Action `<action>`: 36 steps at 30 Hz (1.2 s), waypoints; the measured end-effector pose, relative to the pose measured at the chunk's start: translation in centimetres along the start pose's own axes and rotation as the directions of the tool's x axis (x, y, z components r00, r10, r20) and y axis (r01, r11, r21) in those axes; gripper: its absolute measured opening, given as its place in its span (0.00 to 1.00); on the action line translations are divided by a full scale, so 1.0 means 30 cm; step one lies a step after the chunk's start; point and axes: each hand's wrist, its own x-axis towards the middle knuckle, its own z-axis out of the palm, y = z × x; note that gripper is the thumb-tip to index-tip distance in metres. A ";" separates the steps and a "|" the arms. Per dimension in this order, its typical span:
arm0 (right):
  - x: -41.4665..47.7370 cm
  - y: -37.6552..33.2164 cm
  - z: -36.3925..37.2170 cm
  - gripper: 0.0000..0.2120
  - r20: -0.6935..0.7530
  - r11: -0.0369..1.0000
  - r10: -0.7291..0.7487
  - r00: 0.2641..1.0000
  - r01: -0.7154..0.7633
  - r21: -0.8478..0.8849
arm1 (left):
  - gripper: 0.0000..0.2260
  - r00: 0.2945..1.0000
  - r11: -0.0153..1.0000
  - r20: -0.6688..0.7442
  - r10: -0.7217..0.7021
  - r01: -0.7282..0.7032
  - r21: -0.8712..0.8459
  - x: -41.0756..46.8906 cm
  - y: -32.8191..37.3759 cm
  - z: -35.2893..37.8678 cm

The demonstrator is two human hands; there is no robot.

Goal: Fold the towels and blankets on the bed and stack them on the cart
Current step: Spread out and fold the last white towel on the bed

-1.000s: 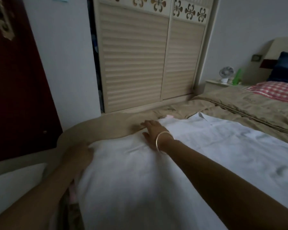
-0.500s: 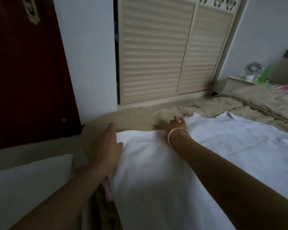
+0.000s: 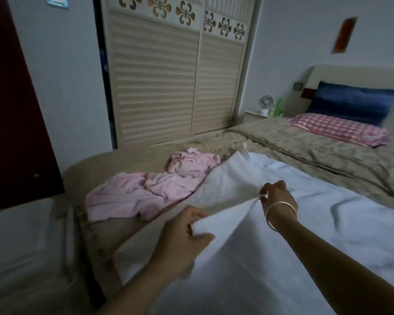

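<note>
while the left hand [image 3: 182, 237] is gripping a corner of the white towel [image 3: 328, 235], thumb on top and fingers curled beneath, the right hand [image 3: 276, 196] is pinching the same edge further along between thumb and fingertips, so the lifted edge is hanging between them just above the bed [image 3: 316, 160]. the rest of the towel is lying spread across the bed towards the right.

the right hand's pinch is looking thin, taking only a small bit of cloth, so that end is likely to be slipping free if the edge is pulled taut or swung over fast. the cloth is sagging between the two hands, which is risking a skewed fold with corners failing to meet. the crumpled pink towel [image 3: 146, 189] is lying just beside the white one, touching its far left edge and seemingly tucking under it, so it may be getting dragged along or caught in the fold.

a bangle [image 3: 280, 212] is sitting on the right wrist, close to the towel's loops. beyond, a louvred wardrobe [image 3: 168, 83], a dark red door [image 3: 14, 110], a small fan [image 3: 266, 103], a checked pillow [image 3: 334, 130] and a blue pillow [image 3: 350, 103] are standing well apart from the work. the cart is not showing.
</note>
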 end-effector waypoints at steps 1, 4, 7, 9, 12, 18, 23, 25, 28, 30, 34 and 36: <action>-0.049 0.104 -0.032 0.06 0.012 0.999 0.047 0.999 -0.047 0.011 | 0.14 0.998 1.000 0.069 0.010 -0.009 -0.010 -0.076 0.025 0.087; -0.273 0.450 -0.186 0.08 0.110 0.974 0.220 0.969 -0.224 0.029 | 0.13 0.972 0.997 0.223 0.075 -0.065 -0.053 -0.313 0.162 0.342; -0.465 0.733 -0.313 0.12 0.229 0.942 0.310 0.923 -0.331 0.055 | 0.12 0.948 0.993 0.305 0.091 -0.066 -0.093 -0.523 0.287 0.526; -0.617 0.898 -0.422 0.12 0.255 0.944 0.315 0.914 -0.329 0.015 | 0.11 0.925 0.995 0.366 0.099 -0.082 -0.061 -0.678 0.388 0.634; -0.807 1.097 -0.548 0.13 0.177 0.949 0.313 0.933 -0.313 -0.028 | 0.10 0.886 0.994 0.452 0.104 -0.109 -0.015 -0.889 0.505 0.776; -1.172 1.460 -0.850 0.09 0.097 0.948 0.317 0.944 -0.314 -0.046 | 0.12 0.804 0.979 0.561 0.197 -0.195 -0.065 -1.304 0.765 1.059; -1.488 1.785 -1.127 0.11 -0.007 0.911 0.410 0.912 -0.410 -0.045 | 0.07 0.716 0.962 0.643 0.271 -0.193 -0.191 -1.633 0.990 1.252; -1.586 1.913 -1.177 0.15 -0.011 0.878 0.478 0.878 -0.478 -0.022 | 0.07 0.689 0.950 0.656 0.310 -0.193 -0.246 -1.717 1.033 1.310; -1.704 2.004 -1.179 0.15 0.131 0.789 0.546 0.827 -0.561 0.253 | 0.12 0.705 0.945 0.630 0.326 -0.263 -0.195 -1.807 1.032 1.372; -1.749 1.987 -1.168 0.06 0.331 0.498 0.616 0.715 -0.679 0.539 | 0.14 0.726 0.940 0.606 0.325 -0.316 -0.125 -1.846 1.004 1.400; -1.756 1.960 -1.121 0.16 0.523 0.165 0.672 0.524 -0.795 0.584 | 0.15 0.707 0.909 0.594 0.384 -0.402 -0.109 -1.883 0.933 1.396; -1.752 1.963 -1.082 0.21 0.496 0.236 0.719 0.487 -0.842 0.485 | 0.15 0.678 0.875 0.589 0.440 -0.470 -0.112 -1.894 0.919 1.384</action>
